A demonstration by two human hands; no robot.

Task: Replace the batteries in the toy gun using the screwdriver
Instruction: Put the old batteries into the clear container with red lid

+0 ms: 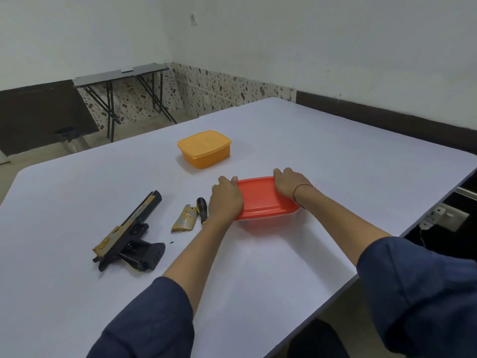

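Gripping the red box (265,200) at both ends: my left hand (227,200) curls over its left end, my right hand (290,183) clasps its far right end, fingers bent down over the lid. Left of the red box, just beside my left hand: screwdriver (201,206), then the loose yellowish cover (184,219). Farther left of the red box: toy gun (129,235), lying flat. Beyond the red box: orange box (204,149), lid on. All on the white table (258,280).

White walls (309,34) meet in a corner above a speckled tile skirting (219,86); two grey folding tables (121,73) stand against the far wall
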